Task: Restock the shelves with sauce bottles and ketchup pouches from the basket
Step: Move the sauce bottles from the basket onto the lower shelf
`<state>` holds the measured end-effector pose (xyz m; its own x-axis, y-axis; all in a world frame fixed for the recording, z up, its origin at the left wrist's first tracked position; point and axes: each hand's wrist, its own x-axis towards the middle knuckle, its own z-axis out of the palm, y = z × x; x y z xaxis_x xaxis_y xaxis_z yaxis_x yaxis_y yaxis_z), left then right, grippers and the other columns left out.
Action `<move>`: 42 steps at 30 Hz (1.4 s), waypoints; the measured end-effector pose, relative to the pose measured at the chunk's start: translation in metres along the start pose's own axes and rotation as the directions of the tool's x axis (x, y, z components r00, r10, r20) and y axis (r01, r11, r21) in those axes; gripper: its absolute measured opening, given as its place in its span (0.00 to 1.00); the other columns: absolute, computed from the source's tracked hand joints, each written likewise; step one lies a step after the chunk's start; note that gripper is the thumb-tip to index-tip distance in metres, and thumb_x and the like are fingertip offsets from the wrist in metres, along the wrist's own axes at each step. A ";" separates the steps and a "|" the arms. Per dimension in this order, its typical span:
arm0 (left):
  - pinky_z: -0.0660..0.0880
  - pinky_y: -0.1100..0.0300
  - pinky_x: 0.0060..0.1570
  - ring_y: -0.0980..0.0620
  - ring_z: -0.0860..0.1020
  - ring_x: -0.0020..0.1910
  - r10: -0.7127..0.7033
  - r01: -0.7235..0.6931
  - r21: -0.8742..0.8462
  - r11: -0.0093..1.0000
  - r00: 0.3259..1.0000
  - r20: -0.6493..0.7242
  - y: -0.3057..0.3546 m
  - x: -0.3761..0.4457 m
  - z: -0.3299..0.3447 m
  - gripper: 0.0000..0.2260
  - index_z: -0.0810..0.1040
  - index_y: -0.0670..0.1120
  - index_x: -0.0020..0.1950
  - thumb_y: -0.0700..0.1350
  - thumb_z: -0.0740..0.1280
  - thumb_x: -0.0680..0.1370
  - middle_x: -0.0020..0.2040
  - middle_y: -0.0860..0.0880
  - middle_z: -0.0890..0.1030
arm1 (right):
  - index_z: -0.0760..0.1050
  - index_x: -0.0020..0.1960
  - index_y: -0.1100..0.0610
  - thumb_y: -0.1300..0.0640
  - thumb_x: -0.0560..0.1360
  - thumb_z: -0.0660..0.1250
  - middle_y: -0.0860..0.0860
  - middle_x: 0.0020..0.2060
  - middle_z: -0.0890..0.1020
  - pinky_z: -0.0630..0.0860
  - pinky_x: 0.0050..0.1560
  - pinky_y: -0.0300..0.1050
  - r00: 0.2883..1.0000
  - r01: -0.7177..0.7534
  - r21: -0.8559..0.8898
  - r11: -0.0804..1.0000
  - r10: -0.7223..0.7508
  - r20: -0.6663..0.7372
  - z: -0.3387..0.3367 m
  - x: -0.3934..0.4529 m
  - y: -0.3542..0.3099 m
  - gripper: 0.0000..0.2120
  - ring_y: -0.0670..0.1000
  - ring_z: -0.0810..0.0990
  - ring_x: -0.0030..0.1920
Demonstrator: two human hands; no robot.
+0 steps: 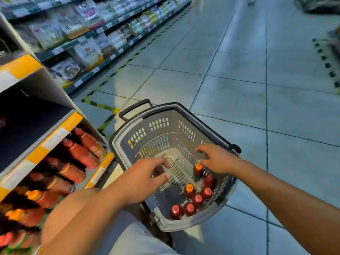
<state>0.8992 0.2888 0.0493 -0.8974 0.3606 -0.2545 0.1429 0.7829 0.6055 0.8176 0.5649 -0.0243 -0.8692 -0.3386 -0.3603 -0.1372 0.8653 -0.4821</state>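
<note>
Down in the grey basket [161, 115] the sauce bottles [197, 196] stand upright along its right wall, right under the spread, empty right hand [216, 160]; loosely curled left hand [145, 176] hovers further off.

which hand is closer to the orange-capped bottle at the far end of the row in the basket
Right. The right hand hovers just above the far orange-capped bottle, fingertips almost at its cap. The left hand is over the bare basket floor, well off to the bottle's left.
</note>
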 end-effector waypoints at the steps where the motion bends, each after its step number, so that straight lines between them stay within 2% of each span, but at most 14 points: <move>1: 0.78 0.57 0.48 0.58 0.81 0.44 -0.005 0.004 0.009 1.000 0.999 0.038 0.001 0.012 0.010 0.07 0.78 0.55 0.59 0.52 0.69 0.82 0.45 0.57 0.83 | 0.71 0.74 0.52 0.50 0.80 0.68 0.52 0.68 0.77 0.75 0.63 0.47 0.999 -0.011 -0.031 0.999 0.012 0.030 0.004 0.004 0.006 0.24 0.53 0.78 0.64; 4: 0.74 0.60 0.43 0.55 0.79 0.40 -0.014 0.007 0.052 0.999 0.992 0.124 -0.002 0.045 0.041 0.07 0.78 0.51 0.59 0.49 0.69 0.82 0.41 0.54 0.81 | 0.72 0.71 0.53 0.50 0.79 0.67 0.56 0.63 0.79 0.78 0.59 0.54 0.992 -0.036 -0.112 0.993 0.050 0.118 0.017 0.023 0.020 0.22 0.58 0.80 0.59; 8: 0.75 0.55 0.46 0.48 0.78 0.44 -0.046 0.018 0.119 0.993 0.972 0.231 -0.007 0.080 0.077 0.08 0.78 0.49 0.56 0.50 0.69 0.80 0.42 0.51 0.80 | 0.75 0.58 0.53 0.54 0.77 0.66 0.54 0.51 0.81 0.77 0.46 0.49 0.982 -0.048 -0.164 0.985 0.076 0.171 0.037 0.053 0.033 0.11 0.59 0.81 0.53; 10: 0.77 0.53 0.49 0.47 0.79 0.46 -0.070 0.034 0.141 0.989 0.963 0.259 -0.011 0.092 0.092 0.08 0.79 0.50 0.55 0.51 0.69 0.79 0.44 0.50 0.81 | 0.72 0.52 0.51 0.57 0.78 0.65 0.52 0.46 0.79 0.73 0.41 0.46 0.970 -0.072 -0.180 0.981 0.111 0.216 0.042 0.065 0.038 0.05 0.57 0.80 0.48; 13: 0.77 0.54 0.51 0.45 0.81 0.50 -0.109 0.043 0.211 0.977 0.944 0.311 -0.017 0.103 0.109 0.08 0.78 0.50 0.56 0.51 0.69 0.79 0.45 0.50 0.82 | 0.75 0.57 0.56 0.60 0.77 0.68 0.57 0.52 0.81 0.76 0.46 0.49 0.944 -0.108 -0.203 0.973 0.164 0.286 0.052 0.082 0.045 0.09 0.57 0.80 0.48; 15: 0.77 0.54 0.54 0.43 0.80 0.55 -0.139 0.048 0.254 0.966 0.925 0.354 -0.020 0.107 0.118 0.10 0.77 0.50 0.58 0.52 0.68 0.79 0.52 0.46 0.84 | 0.77 0.63 0.59 0.62 0.76 0.72 0.58 0.55 0.82 0.78 0.49 0.49 0.916 -0.110 -0.218 0.970 0.184 0.358 0.059 0.091 0.048 0.16 0.56 0.81 0.48; 19: 0.75 0.54 0.63 0.40 0.78 0.64 -0.223 0.088 0.295 0.952 0.856 0.466 -0.024 0.116 0.134 0.20 0.75 0.48 0.67 0.54 0.66 0.77 0.63 0.43 0.80 | 0.76 0.62 0.60 0.64 0.77 0.71 0.54 0.43 0.78 0.73 0.36 0.44 0.890 -0.156 -0.236 0.959 0.240 0.387 0.068 0.102 0.046 0.14 0.50 0.76 0.37; 21: 0.73 0.55 0.64 0.40 0.76 0.66 -0.235 0.075 0.316 0.946 0.831 0.504 -0.023 0.122 0.143 0.20 0.74 0.47 0.68 0.53 0.64 0.78 0.65 0.42 0.78 | 0.75 0.64 0.60 0.64 0.77 0.71 0.55 0.47 0.78 0.76 0.41 0.46 0.892 -0.161 -0.258 0.953 0.252 0.375 0.073 0.109 0.046 0.16 0.53 0.79 0.42; 24: 0.72 0.52 0.65 0.39 0.74 0.68 -0.237 0.031 0.373 0.927 0.820 0.521 -0.026 0.132 0.157 0.20 0.70 0.48 0.72 0.51 0.65 0.81 0.70 0.42 0.73 | 0.72 0.67 0.59 0.64 0.79 0.66 0.59 0.57 0.79 0.81 0.53 0.48 0.879 -0.171 -0.258 0.951 0.266 0.396 0.078 0.118 0.050 0.16 0.57 0.81 0.53; 25: 0.72 0.51 0.66 0.39 0.74 0.69 -0.242 0.025 0.381 0.924 0.809 0.535 -0.028 0.135 0.161 0.21 0.69 0.48 0.73 0.52 0.66 0.81 0.71 0.41 0.72 | 0.72 0.67 0.59 0.64 0.80 0.66 0.59 0.58 0.79 0.81 0.54 0.48 0.879 -0.159 -0.264 0.951 0.258 0.401 0.077 0.119 0.052 0.16 0.58 0.81 0.55; 31: 0.70 0.49 0.70 0.39 0.72 0.71 -0.278 0.038 0.381 0.924 0.752 0.598 -0.047 0.150 0.183 0.26 0.65 0.49 0.77 0.51 0.66 0.81 0.75 0.41 0.67 | 0.71 0.69 0.57 0.61 0.74 0.74 0.57 0.60 0.80 0.80 0.55 0.49 0.869 -0.061 -0.344 0.937 0.219 0.443 0.089 0.126 0.055 0.25 0.58 0.81 0.55; 33: 0.70 0.48 0.70 0.39 0.73 0.70 -0.283 0.041 0.387 0.921 0.754 0.593 -0.053 0.154 0.190 0.28 0.64 0.51 0.79 0.50 0.67 0.80 0.76 0.44 0.65 | 0.68 0.73 0.56 0.61 0.76 0.71 0.58 0.63 0.78 0.77 0.53 0.48 0.861 -0.063 -0.307 0.950 0.207 0.464 0.093 0.128 0.054 0.27 0.59 0.80 0.59; 38: 0.71 0.46 0.72 0.39 0.71 0.73 -0.307 0.058 0.395 0.917 0.736 0.604 -0.066 0.167 0.205 0.31 0.62 0.52 0.79 0.45 0.69 0.78 0.79 0.43 0.61 | 0.69 0.72 0.56 0.61 0.79 0.67 0.59 0.64 0.78 0.73 0.50 0.48 0.858 -0.060 -0.271 0.961 0.189 0.478 0.092 0.132 0.052 0.21 0.60 0.79 0.60; 42: 0.73 0.46 0.70 0.40 0.72 0.72 -0.297 0.067 0.389 0.919 0.766 0.570 -0.074 0.177 0.213 0.31 0.63 0.52 0.78 0.43 0.70 0.78 0.76 0.43 0.65 | 0.70 0.71 0.59 0.63 0.81 0.65 0.59 0.63 0.78 0.71 0.50 0.46 0.861 -0.063 -0.282 0.957 0.195 0.469 0.087 0.135 0.053 0.18 0.60 0.79 0.61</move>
<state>0.8186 0.4027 -0.2017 -0.4920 0.3324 -0.8047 0.2339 0.9407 0.2456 0.7342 0.5334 -0.1678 -0.5530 -0.2958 -0.7789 -0.2104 0.9541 -0.2130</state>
